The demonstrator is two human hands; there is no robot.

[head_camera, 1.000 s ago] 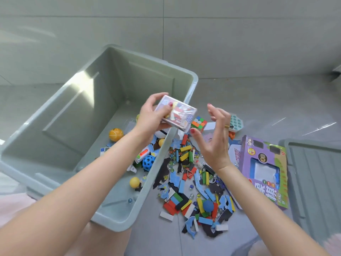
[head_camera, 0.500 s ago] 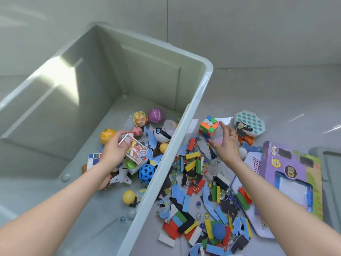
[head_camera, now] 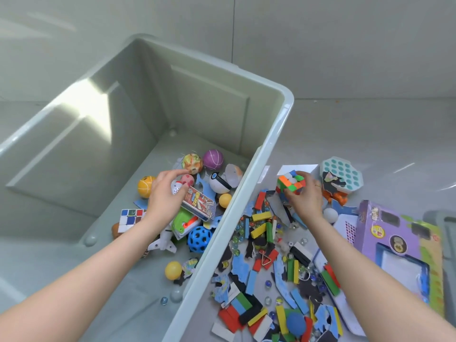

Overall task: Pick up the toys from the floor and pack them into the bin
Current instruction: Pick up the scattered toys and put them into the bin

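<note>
The bin [head_camera: 271,154] stands on the grey tiled floor [head_camera: 370,134], its far half bare, its right rim just beside the toy pile [head_camera: 278,267]. Inside the bin the left hand [head_camera: 164,196] rests on a card box [head_camera: 199,202], fingers relaxed and apart. Over the pile the right hand [head_camera: 306,198] grips one colour cube [head_camera: 290,181]. A second cube [head_camera: 130,218] and two yellow balls lie in the bin. A purple box [head_camera: 394,243] lies on the right
</note>
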